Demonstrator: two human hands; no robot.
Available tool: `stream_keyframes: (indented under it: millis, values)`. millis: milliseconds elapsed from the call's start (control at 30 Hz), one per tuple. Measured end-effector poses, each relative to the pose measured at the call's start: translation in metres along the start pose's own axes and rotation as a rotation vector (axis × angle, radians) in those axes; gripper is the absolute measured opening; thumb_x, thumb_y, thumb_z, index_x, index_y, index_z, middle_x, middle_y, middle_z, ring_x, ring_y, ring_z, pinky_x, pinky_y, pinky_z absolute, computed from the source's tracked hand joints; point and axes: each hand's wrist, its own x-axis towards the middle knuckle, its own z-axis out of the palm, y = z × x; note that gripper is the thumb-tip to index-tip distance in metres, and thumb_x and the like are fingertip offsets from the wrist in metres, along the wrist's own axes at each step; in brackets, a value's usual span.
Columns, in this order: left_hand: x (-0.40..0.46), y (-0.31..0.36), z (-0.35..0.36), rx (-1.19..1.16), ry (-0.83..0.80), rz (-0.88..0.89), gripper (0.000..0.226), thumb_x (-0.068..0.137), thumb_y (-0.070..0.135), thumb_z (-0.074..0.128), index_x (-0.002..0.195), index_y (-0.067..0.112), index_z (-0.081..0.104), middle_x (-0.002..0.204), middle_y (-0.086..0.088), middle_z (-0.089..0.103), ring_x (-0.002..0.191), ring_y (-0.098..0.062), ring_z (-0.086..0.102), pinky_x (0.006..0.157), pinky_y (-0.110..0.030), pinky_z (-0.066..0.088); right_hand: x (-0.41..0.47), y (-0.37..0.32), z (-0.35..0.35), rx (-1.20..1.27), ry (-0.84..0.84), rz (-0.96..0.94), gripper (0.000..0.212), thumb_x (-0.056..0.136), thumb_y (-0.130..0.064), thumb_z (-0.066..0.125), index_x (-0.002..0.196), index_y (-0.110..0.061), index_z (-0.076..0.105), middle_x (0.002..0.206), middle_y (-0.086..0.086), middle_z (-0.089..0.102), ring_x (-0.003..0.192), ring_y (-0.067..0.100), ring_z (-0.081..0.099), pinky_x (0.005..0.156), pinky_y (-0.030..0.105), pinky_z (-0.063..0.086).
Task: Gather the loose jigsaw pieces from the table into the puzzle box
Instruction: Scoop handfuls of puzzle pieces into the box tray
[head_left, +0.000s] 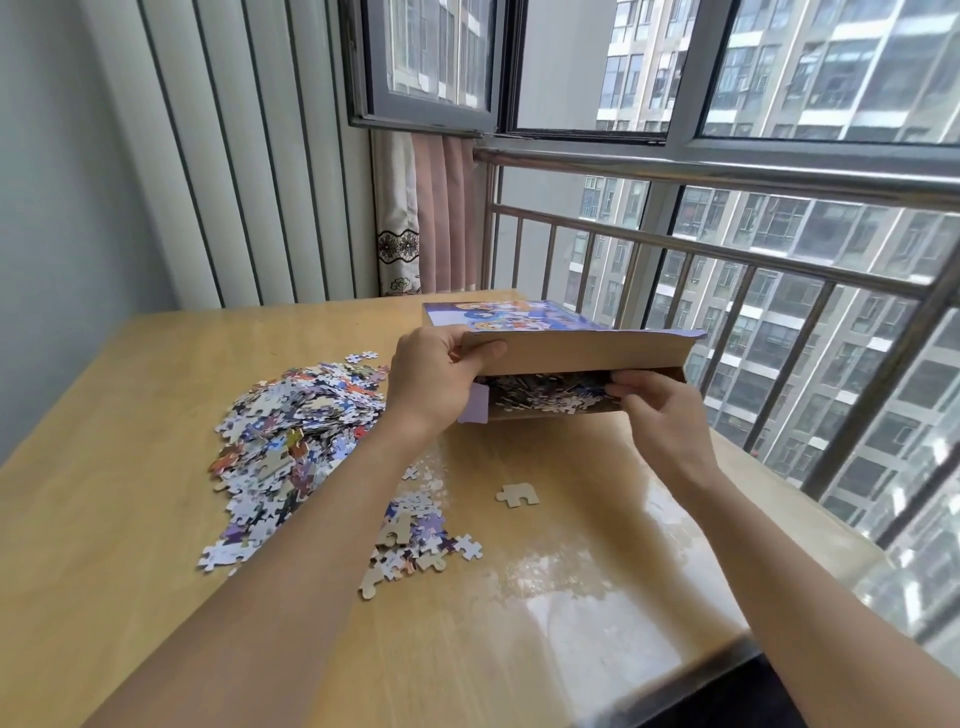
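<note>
The puzzle box (582, 349) lies on the wooden table (130, 519) near the window rail, its near end open with its brown flap lifted. My left hand (434, 376) grips the left corner of that flap, thumb on top. At the box mouth, my right hand (660, 410) has its fingertips curled among the pieces inside the box (545, 392); whether they pinch any I cannot tell. A big heap of loose jigsaw pieces (296, 431) lies left of the box. A smaller cluster of pieces (415, 540) sits nearer me, and a single face-down piece (518, 494) lies apart.
A metal railing (727, 260) and windows run along the table's right and far side. A pink curtain (431, 218) hangs in the corner. A lone piece (362, 356) lies beyond the heap. The table's near right part is glossy with reflections.
</note>
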Motion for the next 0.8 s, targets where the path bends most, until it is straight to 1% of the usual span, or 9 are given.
stream_keyframes:
  millis: [100,200,367,467,567,667,700,767,800]
  values:
    - [0.003,-0.001,-0.001,-0.003,0.008,-0.011,0.019,0.087,0.032,0.077,0.101,0.019,0.08,0.089,0.006,0.076,0.083,-0.015,0.07,0.074,-0.035,0.058,-0.02,-0.002,-0.001,-0.474,-0.208,-0.489,0.027,0.095,-0.018,0.063,0.12,-0.02,0.072,0.117,-0.003,0.072,0.107,0.017,0.066,0.094,0.039,0.053]
    - [0.001,-0.002,0.0,0.006,0.001,-0.009,0.016,0.086,0.031,0.077,0.096,0.02,0.08,0.087,0.006,0.076,0.08,-0.014,0.069,0.073,-0.034,0.057,-0.019,-0.01,0.006,-0.789,-0.402,-0.544,0.044,0.102,-0.051,0.046,0.134,-0.025,0.061,0.133,-0.001,0.064,0.12,0.024,0.058,0.095,0.04,0.048]
    - [0.0,-0.001,0.001,0.009,-0.012,-0.004,0.018,0.086,0.033,0.077,0.098,0.019,0.08,0.089,0.005,0.077,0.083,-0.016,0.07,0.076,-0.039,0.059,0.017,-0.016,0.007,-0.755,-0.546,-0.299,0.052,0.101,-0.06,0.036,0.138,-0.029,0.057,0.139,0.003,0.061,0.12,0.024,0.057,0.093,0.036,0.046]
    - [0.001,-0.001,0.002,0.009,-0.02,-0.009,0.018,0.086,0.034,0.077,0.096,0.02,0.08,0.088,0.005,0.076,0.083,-0.017,0.07,0.075,-0.042,0.059,0.036,-0.013,0.01,-0.655,-0.498,-0.152,0.043,0.105,-0.048,0.043,0.133,-0.022,0.062,0.134,0.008,0.064,0.116,0.026,0.057,0.089,0.03,0.04]
    - [0.002,-0.001,0.002,0.0,-0.014,-0.016,0.02,0.086,0.034,0.077,0.098,0.019,0.08,0.089,0.006,0.077,0.084,-0.017,0.071,0.076,-0.042,0.059,0.03,-0.012,0.013,-0.676,-0.423,-0.282,0.031,0.103,-0.029,0.05,0.127,-0.019,0.067,0.126,0.008,0.068,0.112,0.028,0.06,0.088,0.033,0.046]
    - [0.003,-0.002,0.002,-0.006,-0.011,-0.018,0.024,0.085,0.036,0.077,0.102,0.018,0.08,0.09,0.006,0.077,0.086,-0.017,0.071,0.077,-0.041,0.059,-0.005,-0.021,0.018,-0.581,-0.289,-0.531,0.021,0.092,-0.024,0.065,0.108,-0.016,0.076,0.105,0.003,0.071,0.093,0.022,0.066,0.082,0.039,0.055]
    - [0.002,-0.002,0.002,-0.007,-0.011,-0.019,0.024,0.085,0.035,0.077,0.102,0.018,0.08,0.09,0.006,0.077,0.086,-0.017,0.071,0.077,-0.04,0.059,-0.019,-0.025,0.02,-0.562,-0.365,-0.584,0.02,0.089,-0.028,0.071,0.105,-0.018,0.078,0.1,-0.001,0.07,0.086,0.017,0.065,0.079,0.034,0.055]
    - [0.001,-0.002,0.003,-0.011,-0.009,-0.017,0.022,0.086,0.034,0.078,0.102,0.019,0.08,0.089,0.006,0.077,0.085,-0.017,0.072,0.077,-0.04,0.059,-0.036,-0.028,0.026,-0.584,-0.658,-0.582,0.026,0.082,-0.039,0.08,0.1,-0.021,0.079,0.09,-0.006,0.067,0.076,0.009,0.06,0.069,0.022,0.05]
    - [0.0,-0.003,0.003,-0.009,-0.008,-0.017,0.022,0.086,0.034,0.078,0.102,0.019,0.08,0.089,0.006,0.077,0.085,-0.017,0.072,0.077,-0.04,0.059,-0.04,-0.027,0.029,-0.605,-0.76,-0.556,0.028,0.079,-0.04,0.082,0.098,-0.02,0.078,0.087,-0.005,0.066,0.074,0.009,0.059,0.067,0.023,0.049]
